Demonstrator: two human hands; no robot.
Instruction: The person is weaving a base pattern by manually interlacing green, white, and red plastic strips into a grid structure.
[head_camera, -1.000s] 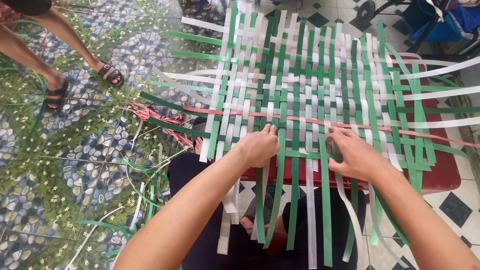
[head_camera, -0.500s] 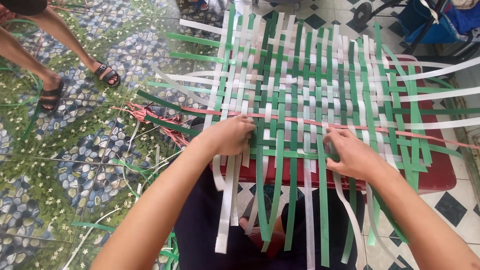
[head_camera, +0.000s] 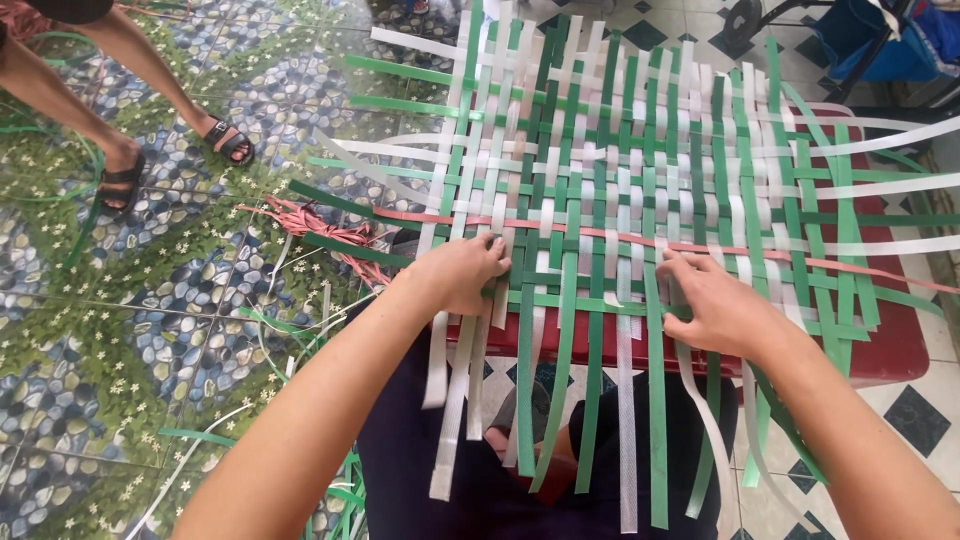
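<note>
Pebble-and-flower patterned floor tiles (head_camera: 150, 330) below; the green-and-white plastic strip mat (head_camera: 640, 190) lies on a red stool (head_camera: 890, 345), mostly woven, near ends loose. Left hand (head_camera: 462, 272) and right hand (head_camera: 715, 305) press it, fingers spread.

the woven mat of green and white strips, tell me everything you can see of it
The woven mat is a flat, open plaiting of dark green, light green and white flat strips, plastic by the look, with one pinkish-red strip crossing it. It lies on a red stool, loose ends hanging over the near edge. The left hand and right hand press on its near rows.
</note>
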